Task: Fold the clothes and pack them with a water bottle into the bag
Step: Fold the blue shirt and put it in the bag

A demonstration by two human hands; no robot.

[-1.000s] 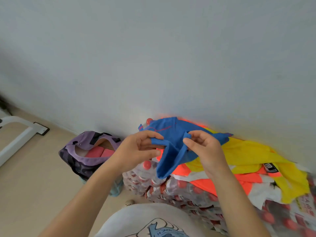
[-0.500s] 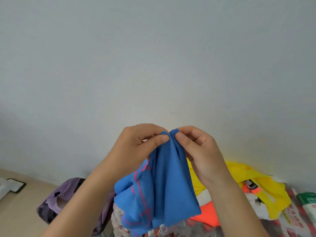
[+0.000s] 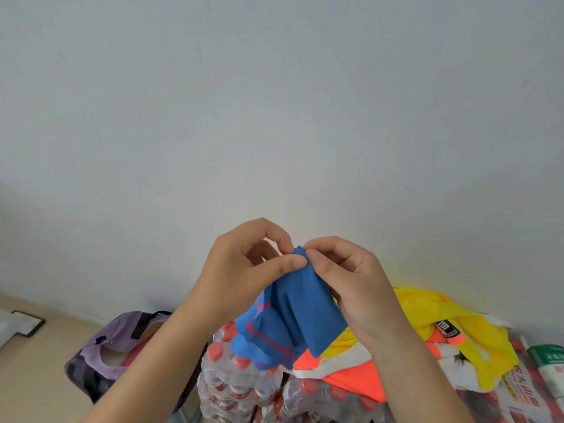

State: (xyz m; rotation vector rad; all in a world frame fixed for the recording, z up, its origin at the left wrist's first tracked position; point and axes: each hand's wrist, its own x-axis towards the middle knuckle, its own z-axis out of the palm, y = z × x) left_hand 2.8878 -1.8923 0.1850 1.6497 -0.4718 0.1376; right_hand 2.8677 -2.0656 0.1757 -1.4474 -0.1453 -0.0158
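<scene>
A blue garment [image 3: 293, 319] with pink stitching hangs in front of me. My left hand [image 3: 244, 276] and my right hand [image 3: 351, 279] both pinch its top edge, fingertips almost touching. Below it lie a yellow garment [image 3: 457, 319] and an orange and white garment [image 3: 357, 377] on shrink-wrapped packs of water bottles [image 3: 238, 383] with red caps. The purple bag [image 3: 116, 346] stands open on the floor at the lower left, with something pink inside.
A plain white wall fills the upper view. Beige floor shows at the lower left, with a white frame foot and black pad [image 3: 27, 323]. A green and white package [image 3: 546, 361] sits at the right edge.
Both hands have lifted the blue garment off the pile and brought its edges together. The camera has tilted up, then slightly down again.
</scene>
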